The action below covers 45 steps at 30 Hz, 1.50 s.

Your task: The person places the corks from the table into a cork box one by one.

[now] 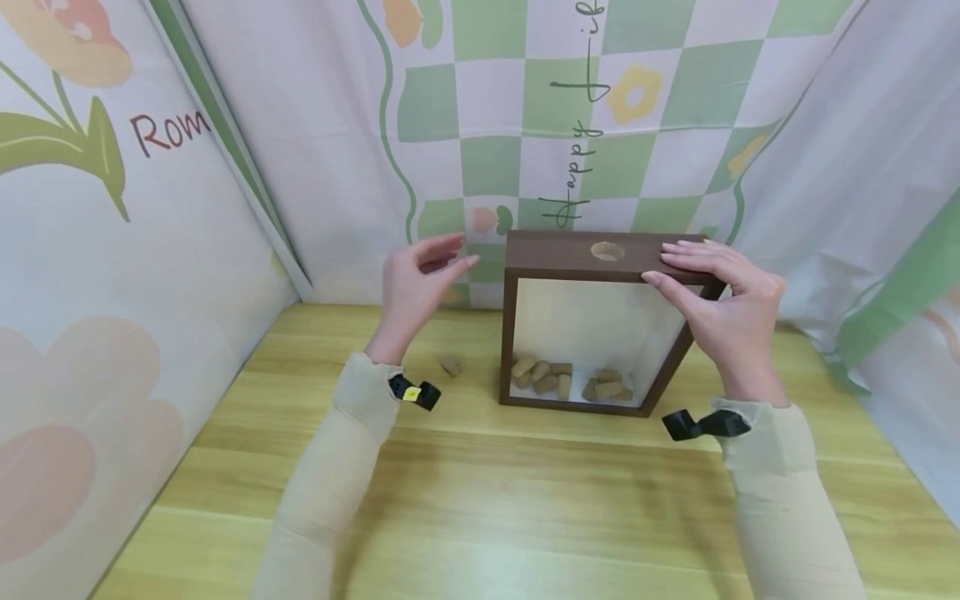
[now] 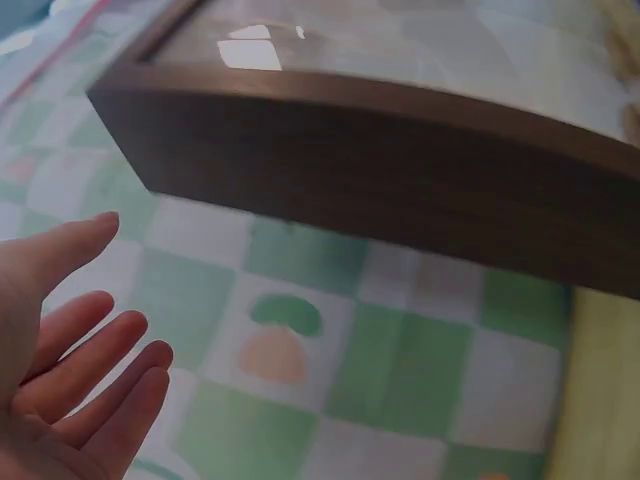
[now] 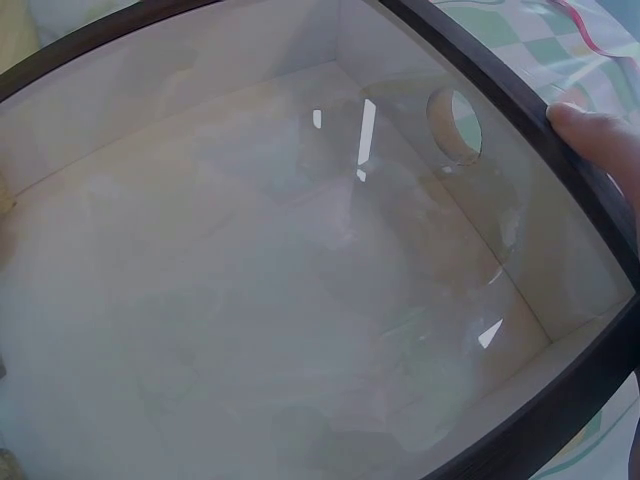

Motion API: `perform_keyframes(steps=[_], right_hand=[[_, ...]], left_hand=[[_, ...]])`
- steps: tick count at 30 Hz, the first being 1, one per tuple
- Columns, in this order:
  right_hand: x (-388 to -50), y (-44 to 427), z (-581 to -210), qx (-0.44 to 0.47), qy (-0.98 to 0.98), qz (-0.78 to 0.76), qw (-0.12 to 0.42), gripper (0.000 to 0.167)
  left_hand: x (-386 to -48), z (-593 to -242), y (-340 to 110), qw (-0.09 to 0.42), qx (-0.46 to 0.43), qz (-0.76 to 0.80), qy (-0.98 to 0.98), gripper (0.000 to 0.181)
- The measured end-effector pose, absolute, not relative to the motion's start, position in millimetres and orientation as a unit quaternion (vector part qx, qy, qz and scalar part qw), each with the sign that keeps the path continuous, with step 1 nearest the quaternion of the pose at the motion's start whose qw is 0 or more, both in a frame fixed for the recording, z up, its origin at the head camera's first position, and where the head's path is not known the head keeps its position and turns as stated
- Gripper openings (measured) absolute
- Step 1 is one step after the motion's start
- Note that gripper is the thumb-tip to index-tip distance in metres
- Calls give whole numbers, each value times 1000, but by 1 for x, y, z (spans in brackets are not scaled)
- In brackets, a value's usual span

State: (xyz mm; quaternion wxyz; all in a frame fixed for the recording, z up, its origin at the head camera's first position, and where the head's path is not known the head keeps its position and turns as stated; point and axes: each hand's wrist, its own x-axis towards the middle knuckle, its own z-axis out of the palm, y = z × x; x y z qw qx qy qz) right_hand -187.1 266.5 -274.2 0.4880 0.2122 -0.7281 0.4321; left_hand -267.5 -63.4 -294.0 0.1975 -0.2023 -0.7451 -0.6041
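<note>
A shallow dark-brown wooden box (image 1: pixel 611 406) with a clear front stands upright on the table. Its top has a round hole (image 1: pixel 607 251). Several small tan, cork-like pieces (image 1: pixel 543 379) lie inside at the bottom. To the left of the box, my left hand (image 1: pixel 416 279) is raised with nothing held, its fingers loosely bent and apart from the box. My right hand (image 1: pixel 735 292) holds the top right corner of the box, fingers across the top and thumb (image 3: pixel 595 135) on the edge beside the hole. Part of that hand is hidden.
One loose tan piece (image 1: pixel 450 365) lies on the wood-grain table (image 1: pixel 525 500), left of the box. Behind hangs a green-and-white checked cloth (image 1: pixel 491 171). A white printed curtain (image 1: pixel 150 275) borders the left side and a pale one (image 1: pixel 892 200) the right.
</note>
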Motion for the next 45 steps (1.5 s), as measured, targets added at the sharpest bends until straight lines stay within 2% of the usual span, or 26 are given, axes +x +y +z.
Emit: perform_keyframes(steps=[5, 10, 21, 30, 34, 40, 45], right_hand=[[-199, 278, -284, 213, -728, 431, 488, 28], [-192, 270, -277, 213, -727, 434, 488, 26], [-187, 267, -275, 207, -731, 431, 487, 25], [-189, 268, -276, 204, -730, 432, 490, 25], [-185, 264, -273, 207, -728, 432, 491, 24], [-183, 263, -271, 206, -730, 429, 490, 24], [-184, 263, -272, 206, -728, 431, 491, 24]], left_hand=[[-276, -336, -81, 156, -186, -582, -776, 42], [-281, -372, -91, 120, -178, -551, -806, 43], [-285, -427, -104, 31, -142, -519, -843, 47], [-283, -446, -107, -18, -131, -505, -853, 46], [-282, -449, -108, -23, -133, -503, -853, 47], [-283, -448, -109, -25, -153, -493, -856, 39], [-283, -447, -109, -52, -158, -478, -862, 35]])
